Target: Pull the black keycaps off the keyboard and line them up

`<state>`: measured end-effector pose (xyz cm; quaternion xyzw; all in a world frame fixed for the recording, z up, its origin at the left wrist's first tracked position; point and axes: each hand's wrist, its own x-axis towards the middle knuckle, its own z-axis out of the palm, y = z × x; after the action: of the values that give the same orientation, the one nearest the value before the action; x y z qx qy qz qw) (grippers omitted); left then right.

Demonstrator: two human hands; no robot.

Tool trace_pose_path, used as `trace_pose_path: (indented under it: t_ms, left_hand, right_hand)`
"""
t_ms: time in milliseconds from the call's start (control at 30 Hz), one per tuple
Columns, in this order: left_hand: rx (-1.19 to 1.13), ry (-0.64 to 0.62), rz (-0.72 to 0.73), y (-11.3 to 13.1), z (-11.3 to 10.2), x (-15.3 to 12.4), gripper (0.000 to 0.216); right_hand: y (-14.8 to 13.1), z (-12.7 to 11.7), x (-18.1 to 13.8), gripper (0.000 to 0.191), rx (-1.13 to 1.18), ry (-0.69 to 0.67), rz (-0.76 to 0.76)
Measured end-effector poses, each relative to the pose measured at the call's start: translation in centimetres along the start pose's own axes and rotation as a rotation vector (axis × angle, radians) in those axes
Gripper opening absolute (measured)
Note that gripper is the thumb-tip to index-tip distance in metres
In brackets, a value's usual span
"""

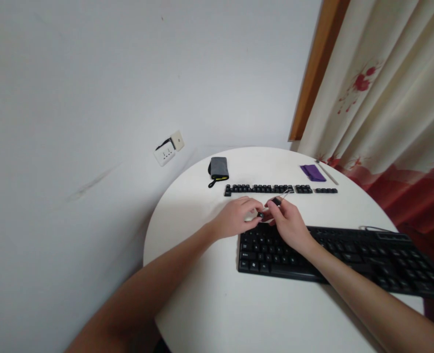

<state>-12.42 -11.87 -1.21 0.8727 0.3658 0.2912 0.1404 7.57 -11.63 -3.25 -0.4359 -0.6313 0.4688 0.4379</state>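
A black keyboard (349, 257) lies across the near right of the round white table (209, 294). My left hand (236, 216) is above the keyboard's top left corner, its fingers pinched on a small black keycap (260, 214). My right hand (289, 223) is right beside it, closed on a wire keycap puller (279, 198) with a black piece at its tip. The two hands nearly touch. A row of removed black keycaps (259, 189) lies in a line just beyond the hands.
A grey pouch with a black-and-yellow cord (219, 169) lies at the table's far side. A purple cloth (312, 172) and a thin stick (327, 172) lie at the far right. A wall socket (169, 148) is on the wall. A curtain (386, 98) hangs at right.
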Motion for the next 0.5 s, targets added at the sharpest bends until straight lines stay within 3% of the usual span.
trace_pose_path:
  t_ms: [167,400,500]
  left_hand:
    - [0.088,-0.042,0.139,-0.2,0.2,0.2,0.018]
    - [0.027,0.05,0.159,-0.3,0.5,0.1,0.017]
    - [0.034,0.114,0.103,-1.2,0.4,0.2,0.017]
  right_hand:
    - [0.0,-0.1,0.1,0.035,-0.089,0.037,-0.055]
    - [0.6,0.0,0.2,0.033,-0.152,0.034,-0.093]
    - [0.5,0.0,0.3,0.033,-0.118,0.053,-0.056]
